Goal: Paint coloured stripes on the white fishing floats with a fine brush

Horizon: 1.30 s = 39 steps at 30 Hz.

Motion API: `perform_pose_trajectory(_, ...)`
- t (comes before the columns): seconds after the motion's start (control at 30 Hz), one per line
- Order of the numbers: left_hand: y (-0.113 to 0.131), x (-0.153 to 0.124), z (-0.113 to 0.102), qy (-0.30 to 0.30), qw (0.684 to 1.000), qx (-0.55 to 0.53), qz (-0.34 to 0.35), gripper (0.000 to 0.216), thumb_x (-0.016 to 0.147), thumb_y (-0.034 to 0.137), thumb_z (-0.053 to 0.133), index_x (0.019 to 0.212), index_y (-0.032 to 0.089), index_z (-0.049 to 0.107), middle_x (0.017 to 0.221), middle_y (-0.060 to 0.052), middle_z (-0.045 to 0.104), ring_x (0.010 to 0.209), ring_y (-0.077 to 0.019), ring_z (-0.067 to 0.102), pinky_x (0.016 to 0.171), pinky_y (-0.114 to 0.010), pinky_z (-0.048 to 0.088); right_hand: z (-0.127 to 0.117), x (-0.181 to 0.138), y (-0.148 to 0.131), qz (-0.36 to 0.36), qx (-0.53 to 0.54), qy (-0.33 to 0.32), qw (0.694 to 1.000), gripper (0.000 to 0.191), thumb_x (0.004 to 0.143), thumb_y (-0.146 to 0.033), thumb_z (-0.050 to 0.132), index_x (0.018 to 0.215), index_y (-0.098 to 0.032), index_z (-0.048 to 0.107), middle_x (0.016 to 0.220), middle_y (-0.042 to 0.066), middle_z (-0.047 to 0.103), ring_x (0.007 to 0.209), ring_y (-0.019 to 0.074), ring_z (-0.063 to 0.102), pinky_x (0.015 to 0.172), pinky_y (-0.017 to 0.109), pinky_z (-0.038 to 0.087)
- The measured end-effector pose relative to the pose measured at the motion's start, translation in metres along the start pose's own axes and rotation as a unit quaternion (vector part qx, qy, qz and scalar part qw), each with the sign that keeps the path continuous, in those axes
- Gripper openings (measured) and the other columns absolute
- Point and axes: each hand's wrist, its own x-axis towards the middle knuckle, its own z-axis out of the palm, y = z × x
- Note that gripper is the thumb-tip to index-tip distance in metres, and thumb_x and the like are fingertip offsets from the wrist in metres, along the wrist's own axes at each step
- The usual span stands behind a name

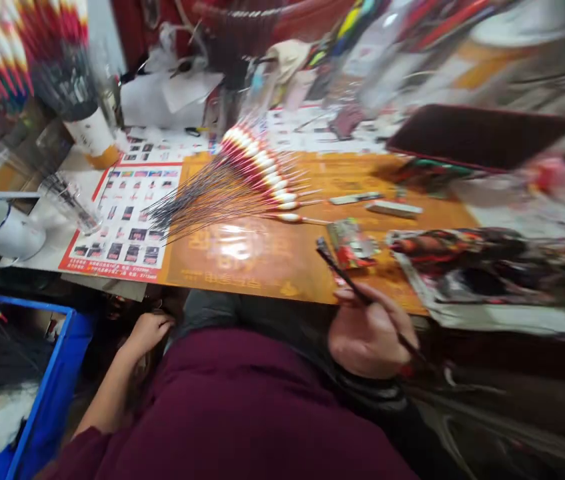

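Note:
My right hand (372,333) is closed around a dark paintbrush (342,270), its bristle end pointing up and left over the table's front edge. Just beyond the brush tip lies a small printed packet (352,241). My left hand (149,332) is low beside my lap, below the table edge; its fingers bend down and their tips are hidden. Fanned out on the orange-brown sheet (242,267) are many fishing floats (262,170), with white, yellow and red bodies and thin dark stems gathered to the left. Neither hand touches them.
At left stand a white mug (5,230), a clear cup (72,203) and a holder (92,137) of floats. A blue crate (57,373) with more floats is lower left. A dark flat panel (482,137) and a paint-stained cloth bundle (462,247) are at right.

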Motion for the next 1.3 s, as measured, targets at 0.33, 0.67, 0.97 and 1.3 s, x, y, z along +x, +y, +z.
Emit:
perform_pose_trajectory(0.33,0.14,0.037,-0.122,0.06,0.946,0.029,0.317,0.024,0.109,0.031,0.057,0.113,0.022,0.08,0.106,-0.007,0.082,0.098,-0.0216,0.077,0.086,-0.03,0.057,-0.011,0.007,-0.011,-0.003,-0.057,-0.043,0.997,0.022,0.096,-0.033,0.065,0.105,-0.026,0.083,0.088,0.002,0.082,0.079,0.0223,0.079,0.08,0.041,0.065)
perform_pose_trajectory(0.67,0.254,0.193,-0.162,0.122,0.913,0.334,0.199,0.024,0.098,0.027,0.075,0.121,0.017,0.074,0.124,-0.013,0.076,0.115,-0.0287,0.072,0.092,-0.033,0.054,-0.013,0.023,-0.02,-0.066,-0.102,-0.073,0.99,0.024,0.1,-0.029,0.061,0.11,-0.025,0.083,0.088,0.003,0.083,0.081,0.0223,0.079,0.076,0.038,0.065)
perform_pose_trajectory(0.97,0.226,0.218,-0.165,0.122,0.921,0.331,0.164,0.011,0.098,0.023,0.071,0.106,0.019,0.078,0.112,-0.013,0.078,0.109,-0.0301,0.073,0.086,-0.035,0.055,-0.017,0.022,-0.013,-0.064,-0.123,-0.092,0.986,0.025,0.099,-0.029,0.059,0.109,-0.028,0.082,0.083,0.003,0.08,0.082,0.0236,0.077,0.074,0.04,0.065)
perform_pose_trajectory(1.3,0.219,0.222,-0.16,0.146,0.925,0.307,0.168,0.012,0.097,0.024,0.072,0.107,0.019,0.077,0.113,-0.013,0.075,0.108,-0.0297,0.071,0.086,-0.038,0.055,-0.02,0.021,-0.013,-0.094,-0.124,-0.113,0.981,0.031,0.103,-0.019,0.056,0.121,-0.032,0.077,0.089,0.002,0.081,0.083,0.0207,0.075,0.081,0.038,0.06)
